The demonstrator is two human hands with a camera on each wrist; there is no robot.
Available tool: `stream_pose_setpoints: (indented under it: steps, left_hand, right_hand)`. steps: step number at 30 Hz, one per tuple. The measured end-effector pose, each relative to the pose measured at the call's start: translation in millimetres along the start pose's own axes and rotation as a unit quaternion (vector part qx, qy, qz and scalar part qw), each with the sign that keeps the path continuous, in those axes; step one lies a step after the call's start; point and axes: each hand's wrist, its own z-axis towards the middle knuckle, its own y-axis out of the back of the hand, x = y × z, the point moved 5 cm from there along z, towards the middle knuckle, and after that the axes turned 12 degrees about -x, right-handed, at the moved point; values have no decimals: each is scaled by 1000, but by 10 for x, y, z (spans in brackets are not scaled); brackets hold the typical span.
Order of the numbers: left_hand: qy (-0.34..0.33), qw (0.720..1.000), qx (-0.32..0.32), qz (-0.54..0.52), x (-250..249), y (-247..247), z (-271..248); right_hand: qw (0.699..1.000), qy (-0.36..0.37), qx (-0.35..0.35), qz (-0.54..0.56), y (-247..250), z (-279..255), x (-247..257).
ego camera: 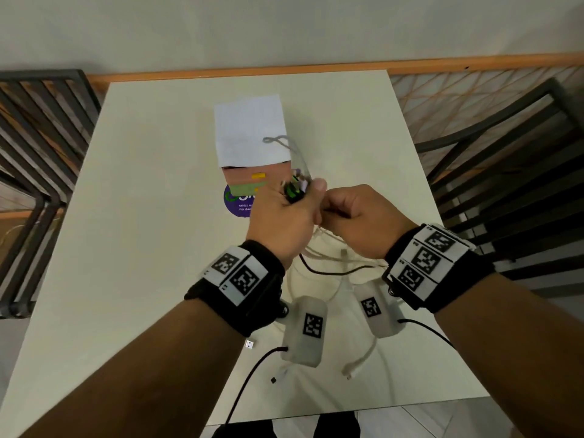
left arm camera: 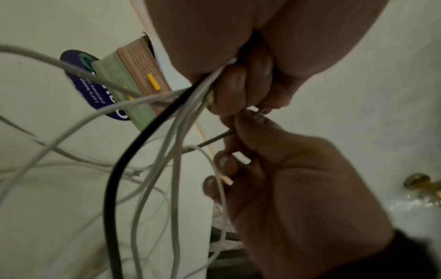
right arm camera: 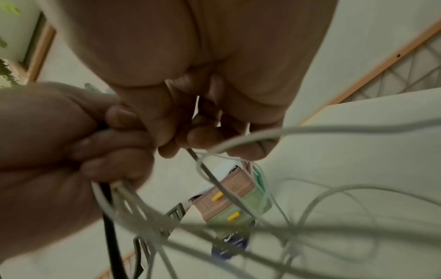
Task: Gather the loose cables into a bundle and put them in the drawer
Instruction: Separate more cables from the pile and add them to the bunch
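My left hand grips a bundle of white cables and one black cable in a fist above the table; green-and-black plug ends stick out above the thumb. Touching it on the right, my right hand pinches a thin cable strand. In the left wrist view the left fingers curl round the cables, while the right hand holds a strand below. Behind the hands stands a small drawer unit under white paper, with a pink drawer and a green drawer, both with yellow handles.
The cable ends trail over the pale table towards its near edge, with a white plug and a small connector lying there. A purple round sticker sits under the drawer unit. Dark slatted chairs stand left and right.
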Motion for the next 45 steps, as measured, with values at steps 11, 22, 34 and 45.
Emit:
stream_pose_setpoints:
  steps: [11,22,34,45]
  left_hand:
    - [65,976,-76,-195,-85,127,105]
    - [50,987,10,-153,-84,85,-13]
    - [75,993,-23,-92,-36,55,45]
    - [56,985,85,-139,-183,-278,-145]
  right_hand:
    - [993,-115,-34,-6,-15,-44,-263]
    - [989,-31,-133,-59,9,-21,-121]
    - [1000,-17,2,-26,-62,-64,29]
    - [993,-3,-90,-72,355,-228,-38]
